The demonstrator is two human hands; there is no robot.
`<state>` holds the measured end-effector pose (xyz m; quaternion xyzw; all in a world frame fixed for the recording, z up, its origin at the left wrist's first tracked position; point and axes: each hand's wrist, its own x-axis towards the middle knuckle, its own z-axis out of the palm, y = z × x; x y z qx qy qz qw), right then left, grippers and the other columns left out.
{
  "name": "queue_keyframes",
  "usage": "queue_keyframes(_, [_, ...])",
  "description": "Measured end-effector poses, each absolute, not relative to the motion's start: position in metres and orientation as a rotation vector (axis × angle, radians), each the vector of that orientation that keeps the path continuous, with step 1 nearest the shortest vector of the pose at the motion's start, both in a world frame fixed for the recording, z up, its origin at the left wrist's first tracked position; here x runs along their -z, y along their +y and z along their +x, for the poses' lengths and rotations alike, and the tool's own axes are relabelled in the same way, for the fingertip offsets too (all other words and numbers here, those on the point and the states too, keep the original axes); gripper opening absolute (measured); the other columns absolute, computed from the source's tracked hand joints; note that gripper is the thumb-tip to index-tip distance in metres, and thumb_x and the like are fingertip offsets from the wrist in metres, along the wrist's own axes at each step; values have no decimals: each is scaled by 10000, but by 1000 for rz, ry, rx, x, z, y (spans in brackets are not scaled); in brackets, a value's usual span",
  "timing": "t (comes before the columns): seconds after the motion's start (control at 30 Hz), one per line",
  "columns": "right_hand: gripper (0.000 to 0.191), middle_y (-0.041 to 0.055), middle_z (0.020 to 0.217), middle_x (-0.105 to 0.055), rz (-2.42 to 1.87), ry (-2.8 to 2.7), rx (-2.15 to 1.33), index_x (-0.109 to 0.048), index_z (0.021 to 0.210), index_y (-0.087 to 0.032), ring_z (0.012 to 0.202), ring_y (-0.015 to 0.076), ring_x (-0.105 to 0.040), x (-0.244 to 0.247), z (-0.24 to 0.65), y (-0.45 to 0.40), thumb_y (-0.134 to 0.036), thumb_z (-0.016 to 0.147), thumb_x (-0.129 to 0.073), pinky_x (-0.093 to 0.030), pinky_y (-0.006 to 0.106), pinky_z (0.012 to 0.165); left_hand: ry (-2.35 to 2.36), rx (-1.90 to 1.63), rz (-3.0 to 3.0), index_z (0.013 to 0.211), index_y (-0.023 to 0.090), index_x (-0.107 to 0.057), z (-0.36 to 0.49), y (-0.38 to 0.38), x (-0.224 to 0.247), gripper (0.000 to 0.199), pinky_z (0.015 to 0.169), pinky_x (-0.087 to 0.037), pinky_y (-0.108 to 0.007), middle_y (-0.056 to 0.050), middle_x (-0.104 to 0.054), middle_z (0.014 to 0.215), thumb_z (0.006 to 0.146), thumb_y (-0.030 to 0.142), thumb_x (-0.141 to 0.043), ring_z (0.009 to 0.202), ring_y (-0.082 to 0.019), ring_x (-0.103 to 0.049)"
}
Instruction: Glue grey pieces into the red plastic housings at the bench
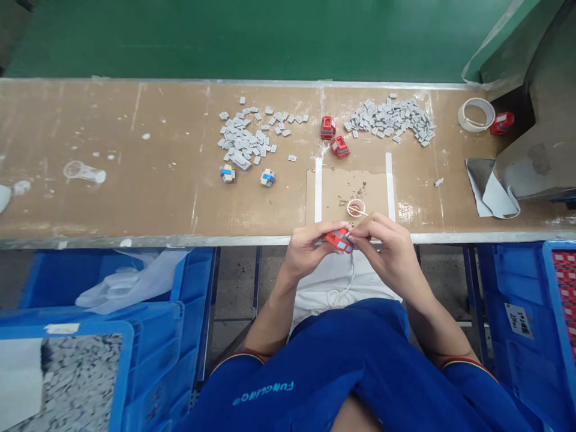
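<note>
Just above my lap, at the table's front edge, my left hand point(301, 251) is closed around a small red plastic toy part point(337, 241) with grey and pale panels. My right hand point(390, 252) pinches at the right end of that part; whatever its fingertips hold is too small to make out. Right behind the hands stands a small round cup point(348, 209) with reddish contents and a thin white stick point(360, 211) leaning in it. Two similar red toy parts, one point(328, 127) behind the other point(339, 147), lie farther back on the table.
Small grey tiles form a left pile point(245, 139) and a right pile point(393, 119). Two white-and-blue pieces point(267, 177) lie nearby. A tape roll point(461, 114) sits far right beside another red part point(501, 123). Blue crates point(157, 342) flank my seat.
</note>
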<state>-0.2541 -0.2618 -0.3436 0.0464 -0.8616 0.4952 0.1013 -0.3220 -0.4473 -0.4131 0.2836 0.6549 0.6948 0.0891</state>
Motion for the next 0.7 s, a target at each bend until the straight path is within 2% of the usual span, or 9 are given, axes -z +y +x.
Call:
queue_keyframes(0.17, [198,3,776,-540,224,-2593,-1126,-638,858,-186,672,126,-498,342,-250,-270,-109,1035,-597,-411,260,612,2031,-2005,904,1229,232,-812,-322,-450,406,349,832,-664,-234,-82,-861,1105,885,281,-847,946,-196,-840])
queue_keyframes(0.27, [198,4,770,-532,271,-2617,-1038,-657,906,-184,655,122,-471,344,-245,-273,-96,1050,-552,-396,250,585,2060,-1977,895,1229,246,-813,-321,-453,404,326,828,-657,-222,-69,-864,1095,903,249,-826,943,-185,-839])
queue_keyframes(0.4, [168,27,843,-610,276,-2579,-1189,-685,1039,-183,707,126,-566,355,-239,-267,-89,1048,-546,-466,243,625,2070,-1877,932,1213,237,-818,-325,-457,406,310,882,-666,-263,-81,-861,1104,907,291,-824,964,-203,-840])
queue_keyframes(0.5, [127,21,863,-646,246,-2503,-1443,-698,1035,-192,733,125,-624,363,-236,-258,-100,1022,-611,-512,244,657,1906,-1863,989,1211,249,-818,-326,-456,410,321,884,-677,-270,-84,-859,1119,895,305,-838,979,-210,-841])
queue_keyframes(0.57, [125,19,870,-662,246,-2477,-1535,-710,1032,-198,743,124,-641,366,-234,-254,-102,1012,-632,-528,244,665,1770,-1920,923,1283,258,-781,-322,-453,411,392,860,-683,-261,-86,-856,1131,897,298,-839,979,-206,-842])
queue_keyframes(0.7, [134,36,904,-687,171,-2443,-1431,-721,1064,-210,780,142,-669,365,-231,-257,-120,1013,-636,-556,267,688,1730,-2075,713,1344,248,-730,-304,-444,407,544,938,-673,-295,-123,-791,1321,834,341,-895,1153,-244,-798])
